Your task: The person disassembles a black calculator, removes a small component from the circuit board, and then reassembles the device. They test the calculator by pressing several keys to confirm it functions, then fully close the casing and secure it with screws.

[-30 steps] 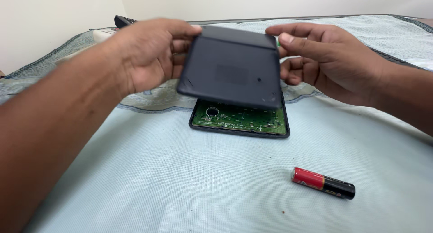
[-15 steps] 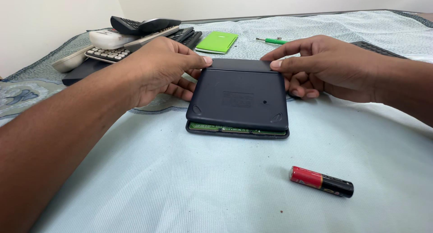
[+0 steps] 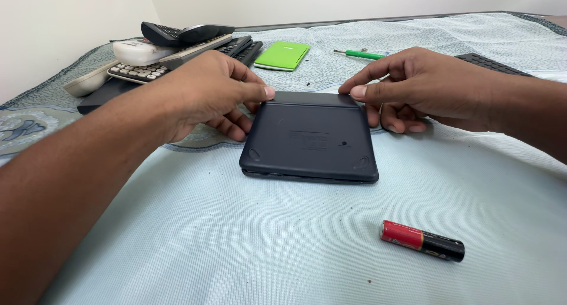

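A dark grey flat device (image 3: pixel 309 140) lies back side up on a pale blue cloth (image 3: pixel 236 246), its back cover seated over the body. My left hand (image 3: pixel 207 95) presses its thumb on the cover's far left corner, fingers curled at the left side. At the far right corner my right hand (image 3: pixel 413 86) pinches the edge with thumb and forefinger. A red and black battery (image 3: pixel 422 240) lies loose on the cloth, nearer to me and to the right.
At the back left sits a pile of remote controls and calculators (image 3: pixel 171 48). A green flat case (image 3: pixel 282 55) and a green-handled screwdriver (image 3: pixel 359 54) lie behind the device. A dark keyboard edge (image 3: pixel 490 62) shows behind my right wrist.
The back cover, held lifted above the green circuit board a second ago, has been lowered onto the device and now hides the board. Both hands moved down to its far corners.
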